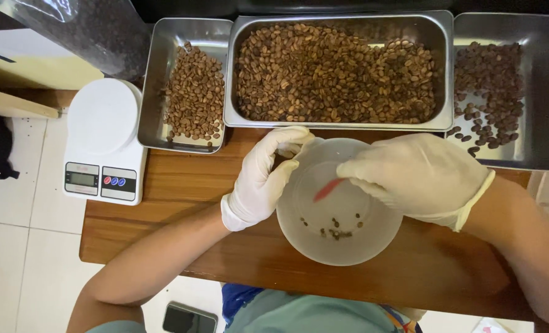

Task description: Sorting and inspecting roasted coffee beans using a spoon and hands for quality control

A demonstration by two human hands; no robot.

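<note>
- Gloved left hand [263, 179] curls around the white bowl's [324, 243] rim, gripping it at the table's [182, 185] middle.
- Right hand [419, 176], fingers closed, pinches a red tool [329, 189] above the bowl.
- Wooden table, white tiled floor [15, 216] beside it.

Translucent bowl [324, 237] on table – few beans [336, 229] inside

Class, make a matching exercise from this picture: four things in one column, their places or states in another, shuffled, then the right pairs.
Things:
1. kitchen scale
2. big middle tray
3. white bowl
4. red tool

Places or states:
A. holds only a few beans
B. in the right hand, over the bowl
C. left of the trays
D. heaped with beans

Pairs: 1-C, 2-D, 3-A, 4-B
</note>
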